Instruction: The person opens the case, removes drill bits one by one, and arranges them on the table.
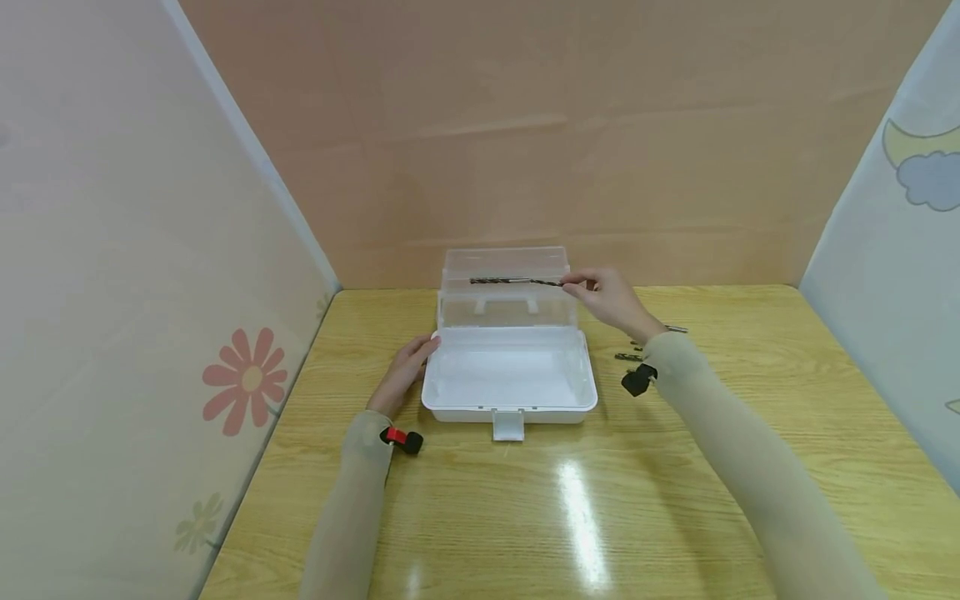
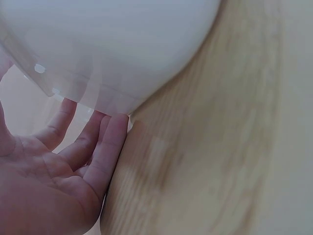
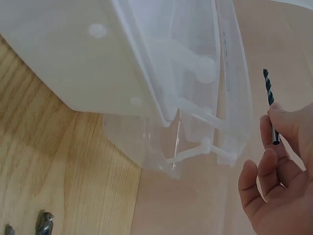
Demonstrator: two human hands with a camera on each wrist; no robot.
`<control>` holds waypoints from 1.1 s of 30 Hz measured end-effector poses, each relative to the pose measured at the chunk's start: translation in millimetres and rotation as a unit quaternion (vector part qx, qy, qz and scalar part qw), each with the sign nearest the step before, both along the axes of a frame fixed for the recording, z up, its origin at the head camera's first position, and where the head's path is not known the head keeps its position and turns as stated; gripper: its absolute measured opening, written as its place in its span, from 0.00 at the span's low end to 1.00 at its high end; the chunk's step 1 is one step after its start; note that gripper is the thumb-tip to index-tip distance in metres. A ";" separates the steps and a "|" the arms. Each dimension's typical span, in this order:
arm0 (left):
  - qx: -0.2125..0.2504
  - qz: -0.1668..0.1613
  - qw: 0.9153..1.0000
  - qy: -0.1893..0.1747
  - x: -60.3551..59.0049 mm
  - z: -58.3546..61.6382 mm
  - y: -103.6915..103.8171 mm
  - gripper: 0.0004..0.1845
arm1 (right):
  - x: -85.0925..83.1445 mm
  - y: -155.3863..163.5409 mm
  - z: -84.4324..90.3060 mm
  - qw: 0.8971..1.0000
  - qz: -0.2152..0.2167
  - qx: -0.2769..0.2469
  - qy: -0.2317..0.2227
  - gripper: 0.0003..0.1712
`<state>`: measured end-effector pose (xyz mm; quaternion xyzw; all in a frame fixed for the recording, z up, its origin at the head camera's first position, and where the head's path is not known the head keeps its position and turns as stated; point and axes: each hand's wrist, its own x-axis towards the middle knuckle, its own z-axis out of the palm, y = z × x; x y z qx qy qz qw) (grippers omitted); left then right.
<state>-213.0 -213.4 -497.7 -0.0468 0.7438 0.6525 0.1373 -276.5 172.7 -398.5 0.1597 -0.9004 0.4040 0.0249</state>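
A long drill bit (image 1: 516,282) was pinched by its end between the thumb and fingers (image 3: 274,128) of the right hand (image 1: 609,298) and held level above the white box (image 1: 508,379), in front of its raised clear lid (image 1: 504,287). The left hand (image 1: 405,372) was laid against the box's left side, fingers (image 2: 108,147) straight and pressed together. More drill bits (image 1: 628,357) lay on the wooden bench (image 1: 750,433), just right of the box.

Dark twist drill bit (image 1: 516,282) horizontal above open white toolbox (image 1: 508,367), clear lid upright.
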 end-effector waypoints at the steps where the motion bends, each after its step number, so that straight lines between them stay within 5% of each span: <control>1: -0.001 -0.001 1.000 0.000 0.2 -0.1 0.1 0.39 | 1.7 2.4 -0.2 1.000 -0.003 -0.001 -0.001 0.16; 19: -0.003 0.006 1.000 -0.009 1.8 2.1 -0.5 0.39 | 25.9 47.7 -21.2 0.999 -0.037 0.007 -0.007 0.18; 33: -0.008 0.011 1.000 -0.008 2.2 2.8 -0.7 0.39 | 44.9 74.7 -44.0 1.000 -0.019 0.012 -0.011 0.19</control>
